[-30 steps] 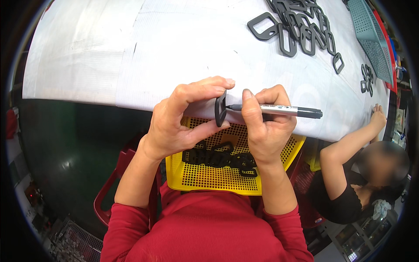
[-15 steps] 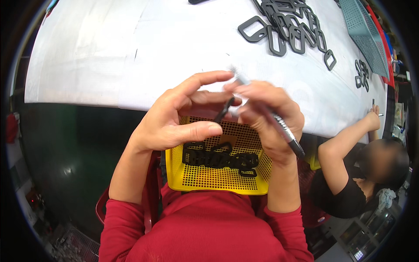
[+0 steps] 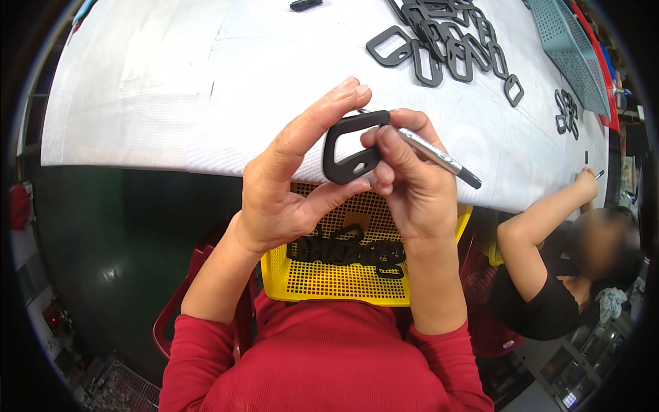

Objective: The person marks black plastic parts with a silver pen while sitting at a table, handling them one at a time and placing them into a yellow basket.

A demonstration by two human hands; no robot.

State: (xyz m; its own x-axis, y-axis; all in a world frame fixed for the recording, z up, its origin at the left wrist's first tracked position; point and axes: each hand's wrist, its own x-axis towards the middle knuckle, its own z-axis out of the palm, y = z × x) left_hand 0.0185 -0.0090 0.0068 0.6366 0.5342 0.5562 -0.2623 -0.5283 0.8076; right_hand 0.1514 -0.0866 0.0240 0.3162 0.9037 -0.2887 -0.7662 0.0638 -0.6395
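Note:
Over the table's near edge, my left hand (image 3: 271, 189) grips a black frame-shaped part (image 3: 330, 152) between its thumb and fingers. The part has one large opening and a small hole at its lower end. My right hand (image 3: 425, 189) holds a silver marker pen (image 3: 439, 155) with a black end pointing down to the right. Its fingers also touch the right side of the part. Below both hands, a yellow perforated basket (image 3: 336, 298) sits against my front, with several similar black parts (image 3: 336, 251) in it.
A pile of black frame parts (image 3: 458, 60) lies on the white-covered table (image 3: 137, 103), with a smaller group (image 3: 567, 113) farther right. A black object (image 3: 305, 5) lies at the far edge. A teal basket (image 3: 570, 58) stands at right, near another person's arm (image 3: 542, 216).
The black part has come up from between my hands and turned its face into view. My right hand has moved in to touch it, and the marker has tilted flatter.

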